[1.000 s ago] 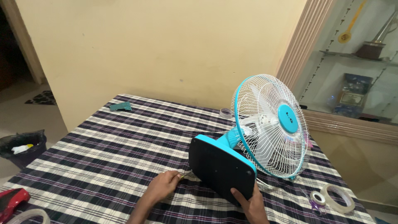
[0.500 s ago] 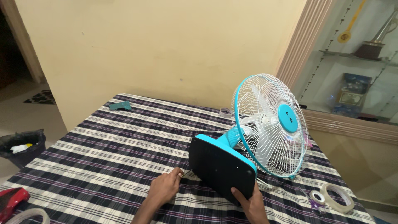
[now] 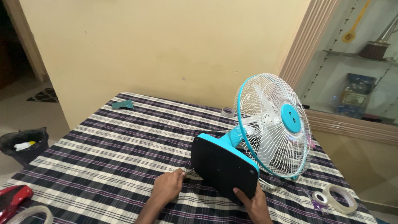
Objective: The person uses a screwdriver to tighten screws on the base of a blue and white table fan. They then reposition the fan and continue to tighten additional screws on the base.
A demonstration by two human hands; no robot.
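Your right hand clamps the tipped turquoise plastic table fan's flat black base; your left hand, fingers together, pinches a thin cord on the checked-cloth desk.

far ahead-left of the hands, teal piece on checked cloth; tape rolls just right; red tool well left; black bin beyond, on floor.

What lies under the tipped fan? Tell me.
The fan lies on the checked tablecloth, resting on its grille edge and base. The right hand props the black base underside; a thin cord runs beneath. Cloth directly under the base is hidden.
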